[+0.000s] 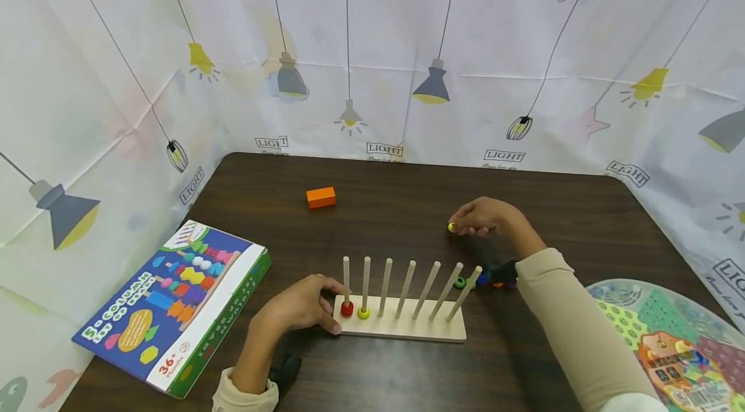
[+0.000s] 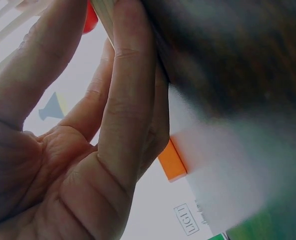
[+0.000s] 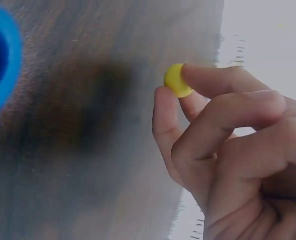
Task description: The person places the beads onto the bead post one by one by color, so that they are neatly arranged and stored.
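Two hands are sharing the work: your left hand is steadying the rack, while your right hand is holding a yellow bead beyond it, over the far side of the table. Right grip: clamping on that bead, fingertips pinching its edges, the other fingers curling inward. Left grip: closing round the rack's left end. Step in hand, as a judgement: you are threading beads by colour, a red bead sitting low on the first peg, a yellow ring sitting low on the second peg. Next move is probably calling for bringing the pinched bead over a peg tip, hole downward, then lowering it; the second peg is looking likeliest, matching in colour. The hole isn't showing clearly, so its angle is wanting a check. Pose: your right forearm is slanting in from the lower right, the hand hanging well apart from the pegs; your left forearm is slanting in from the near side, wrist low. A green bead is lying near the rack's right end.
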`<state>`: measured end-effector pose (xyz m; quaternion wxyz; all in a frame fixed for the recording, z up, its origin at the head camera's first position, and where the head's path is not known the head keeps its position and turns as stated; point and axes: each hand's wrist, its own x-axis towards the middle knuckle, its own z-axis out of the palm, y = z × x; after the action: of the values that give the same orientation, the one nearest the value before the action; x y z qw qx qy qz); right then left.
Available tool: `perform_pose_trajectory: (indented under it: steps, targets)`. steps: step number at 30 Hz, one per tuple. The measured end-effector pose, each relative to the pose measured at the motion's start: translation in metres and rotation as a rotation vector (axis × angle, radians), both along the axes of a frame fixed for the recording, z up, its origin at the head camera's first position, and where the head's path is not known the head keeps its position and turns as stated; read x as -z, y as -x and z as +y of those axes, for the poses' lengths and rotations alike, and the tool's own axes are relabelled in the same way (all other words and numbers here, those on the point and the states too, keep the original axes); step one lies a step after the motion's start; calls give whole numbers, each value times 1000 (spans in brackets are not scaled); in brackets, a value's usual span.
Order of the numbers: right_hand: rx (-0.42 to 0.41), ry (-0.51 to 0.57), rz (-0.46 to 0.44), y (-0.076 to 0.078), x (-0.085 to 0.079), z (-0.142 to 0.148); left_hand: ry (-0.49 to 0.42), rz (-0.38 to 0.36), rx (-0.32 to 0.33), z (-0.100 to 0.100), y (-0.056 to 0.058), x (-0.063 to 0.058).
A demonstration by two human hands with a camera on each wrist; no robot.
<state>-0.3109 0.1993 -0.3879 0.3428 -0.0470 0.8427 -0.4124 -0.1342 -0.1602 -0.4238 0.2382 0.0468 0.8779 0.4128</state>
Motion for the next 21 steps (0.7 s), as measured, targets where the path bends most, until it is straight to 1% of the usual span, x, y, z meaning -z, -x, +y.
perform_pose_trajectory:
  steps: [3, 7, 9, 11, 13, 15, 17, 19, 21]
  targets:
    - [2, 46, 51, -10, -20, 2, 5, 2, 0, 1, -1, -1]
    - [-23, 100, 121, -31, -60, -3, 7, 4, -1, 2, -1, -1]
    - [-47, 115, 154, -44, -80, -10, 5, 5, -1, 2, -2, -1]
    - [-76, 126, 185, -60, -100, -19, 0, 6, 2, 1, -2, -1]
    - [-132, 136, 219, -78, -116, -30, -3, 8, 5, 1, -2, -1]
    - [-197, 142, 249, -96, -129, -43, -3, 11, 7, 1, -2, -1]
    - [-265, 150, 267, -113, -138, -57, -4, 10, 7, 1, -3, -2]
    - [-318, 154, 278, -127, -144, -70, -1, 10, 5, 1, -3, -2]
    - [-358, 153, 287, -137, -146, -83, -2, 9, 8, 1, -3, -3]
